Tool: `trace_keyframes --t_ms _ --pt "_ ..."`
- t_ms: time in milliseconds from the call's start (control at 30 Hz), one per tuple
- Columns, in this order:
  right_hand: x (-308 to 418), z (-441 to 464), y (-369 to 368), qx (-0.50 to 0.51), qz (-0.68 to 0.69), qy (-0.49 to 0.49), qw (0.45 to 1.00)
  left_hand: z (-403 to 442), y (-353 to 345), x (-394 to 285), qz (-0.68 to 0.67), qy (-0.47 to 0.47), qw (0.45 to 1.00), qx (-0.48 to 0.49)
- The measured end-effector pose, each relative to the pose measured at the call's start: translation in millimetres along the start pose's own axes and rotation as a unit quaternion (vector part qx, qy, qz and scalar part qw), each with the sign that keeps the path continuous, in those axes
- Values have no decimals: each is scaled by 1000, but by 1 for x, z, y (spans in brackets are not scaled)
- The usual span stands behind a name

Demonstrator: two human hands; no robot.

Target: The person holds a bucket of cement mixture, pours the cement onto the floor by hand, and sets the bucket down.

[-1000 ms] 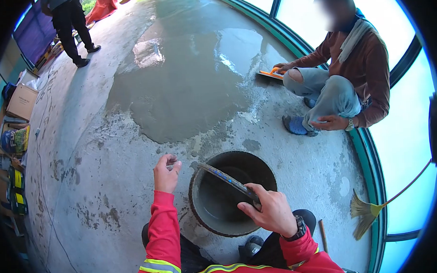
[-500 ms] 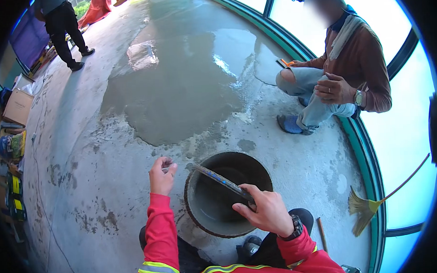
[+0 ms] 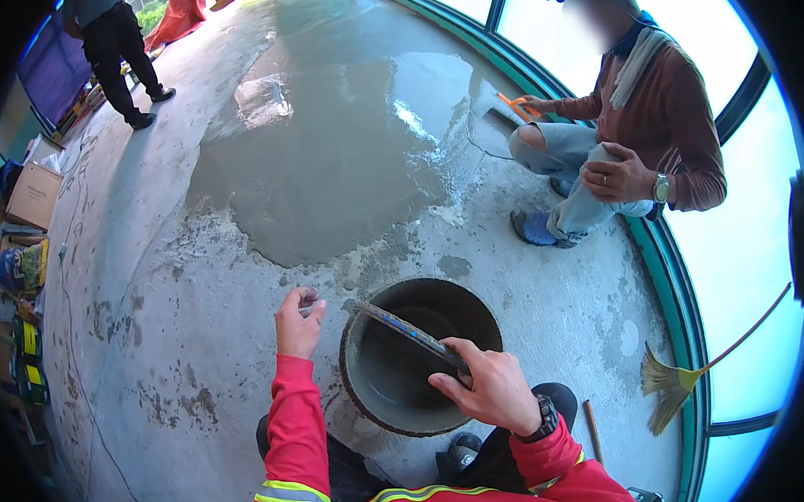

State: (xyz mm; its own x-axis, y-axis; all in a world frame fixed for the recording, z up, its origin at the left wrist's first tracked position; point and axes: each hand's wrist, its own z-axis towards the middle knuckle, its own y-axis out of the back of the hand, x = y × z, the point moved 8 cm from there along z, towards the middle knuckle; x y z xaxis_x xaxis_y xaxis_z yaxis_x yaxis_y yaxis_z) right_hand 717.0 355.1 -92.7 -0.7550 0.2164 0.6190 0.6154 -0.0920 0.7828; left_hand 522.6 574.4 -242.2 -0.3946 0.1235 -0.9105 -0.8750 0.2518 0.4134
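My right hand [image 3: 491, 385] grips a long, narrow, grey-stained tool [image 3: 409, 334], seen edge-on, with blue marks. The tool slants over a round dark bucket [image 3: 358, 390] with wet grey matter at its bottom. Left of the bucket, my left hand [image 3: 300, 321] is raised with its fingers curled; whether anything lies between them is too small to tell. Beyond the bucket, a smooth layer of wet cement [image 3: 320, 174] covers part of the rough floor. At its right edge, a co-worker's hand holds a trowel [image 3: 514, 110] with an orange handle.
A crouching co-worker [image 3: 654, 109] is by the green-framed windows at right. Another person [image 3: 121, 57] stands at far left. A broom [image 3: 672, 383] leans at right, and a stick [image 3: 594, 432] lies near my knee. Boxes [image 3: 35, 193] and a cable [image 3: 93, 403] are at left.
The co-worker's trowel has swung and shifted, and their other hand has risen and now rests on the knee. The view has shifted slightly right; my hands keep nearly the same pose.
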Motion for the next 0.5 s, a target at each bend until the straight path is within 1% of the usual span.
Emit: trace_keyframes --t_ms 500 --pt "-2 0 -2 0 8 -2 1000 0 2 1 3 2 1000 -4"
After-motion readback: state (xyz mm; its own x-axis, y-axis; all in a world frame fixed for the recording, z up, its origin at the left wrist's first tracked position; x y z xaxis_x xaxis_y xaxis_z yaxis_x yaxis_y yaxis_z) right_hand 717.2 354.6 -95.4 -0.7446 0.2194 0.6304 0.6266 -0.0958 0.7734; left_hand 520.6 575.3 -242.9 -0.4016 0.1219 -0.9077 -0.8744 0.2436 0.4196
